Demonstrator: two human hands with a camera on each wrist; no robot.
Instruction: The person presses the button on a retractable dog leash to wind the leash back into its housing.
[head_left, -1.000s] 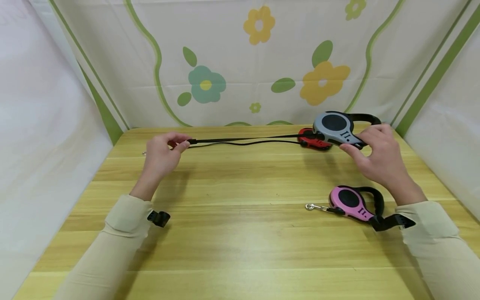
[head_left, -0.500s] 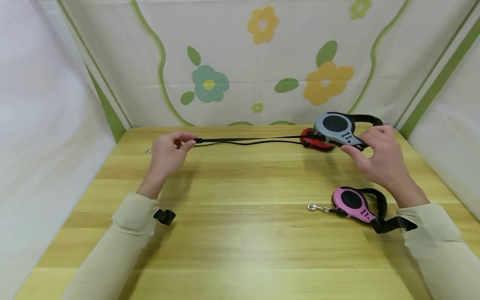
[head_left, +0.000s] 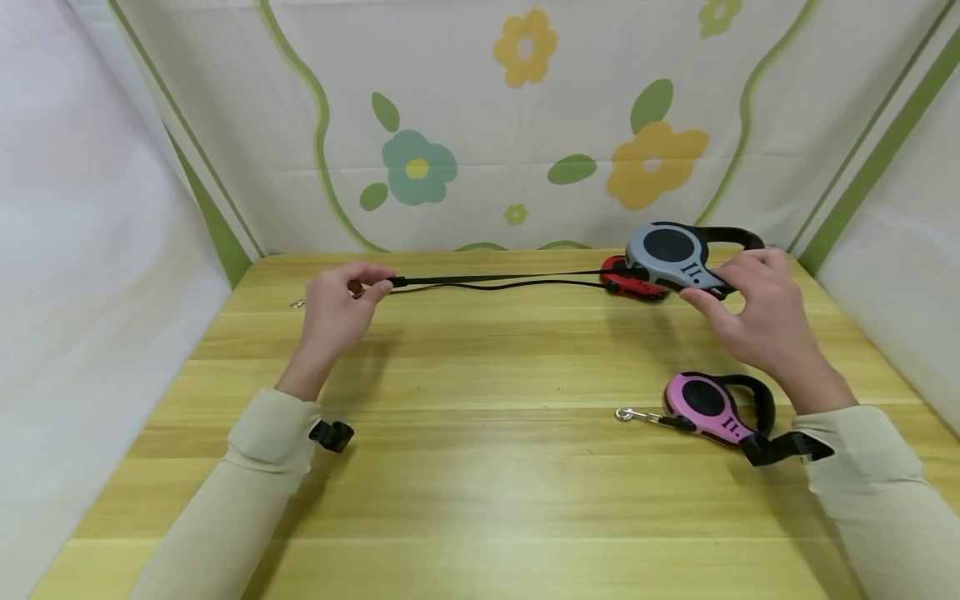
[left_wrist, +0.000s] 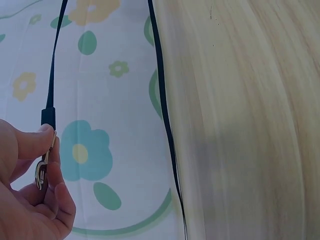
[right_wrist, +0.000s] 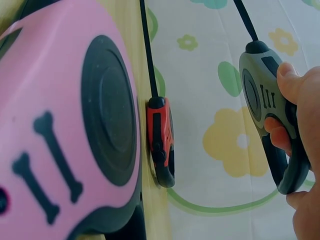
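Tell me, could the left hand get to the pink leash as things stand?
Probably not right away. The left hand pinches the clip end of the grey leash's pulled-out cord, and the pink leash lies across the table beside the right forearm. The wood between is bare, but the hand is occupied.

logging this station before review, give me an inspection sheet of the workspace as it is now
surface: wooden table, pale planks.
job's things: grey retractable leash lifted at the far right, its black tape drawn out leftward to a metal clip.
clutter: red retractable leash lying behind the grey one, cord out on the table; pink retractable leash near the right sleeve, retracted.
hands: left hand pinches the clip; right hand grips the grey leash handle.
cables: nothing seen besides the leash lines.
surroundings: flower-print cloth backdrop; white cloth side walls.
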